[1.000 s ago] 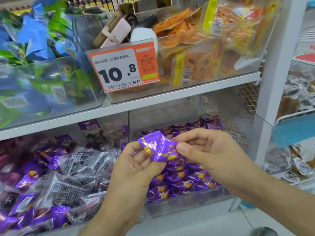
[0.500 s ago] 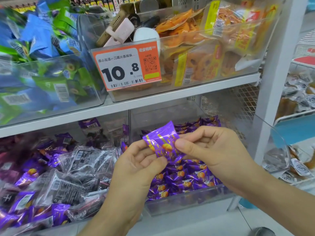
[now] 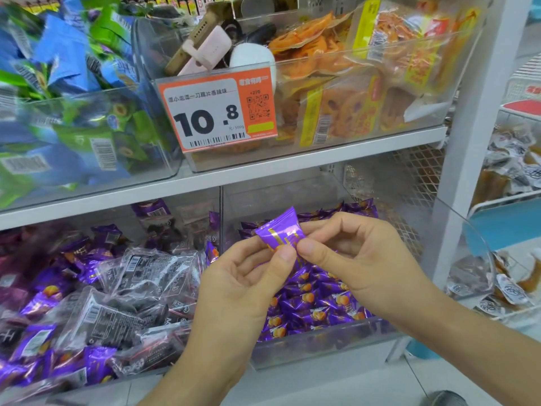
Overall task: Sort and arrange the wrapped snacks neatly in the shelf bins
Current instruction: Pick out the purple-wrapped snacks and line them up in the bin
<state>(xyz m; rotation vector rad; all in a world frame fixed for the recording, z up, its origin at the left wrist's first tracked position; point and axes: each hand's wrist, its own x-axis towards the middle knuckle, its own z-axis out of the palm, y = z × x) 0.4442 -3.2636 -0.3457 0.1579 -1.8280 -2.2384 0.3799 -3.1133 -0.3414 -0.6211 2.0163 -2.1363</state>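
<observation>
Purple snack (image 3: 280, 232) higher, between fingers (image 3: 282, 260)

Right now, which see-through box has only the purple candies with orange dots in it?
The lower right bin, below both hands. Its purple snacks all match; the lower left bin mixes purple with clear dark packets.

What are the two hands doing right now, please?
Left hand: pinching the purple snack packet by its lower edge.
Right hand: pinching the same packet from the right side.

Bright, even light; motion-blurred left edge, wide-angle bending, glare on bins (image 3: 409, 92).
</observation>
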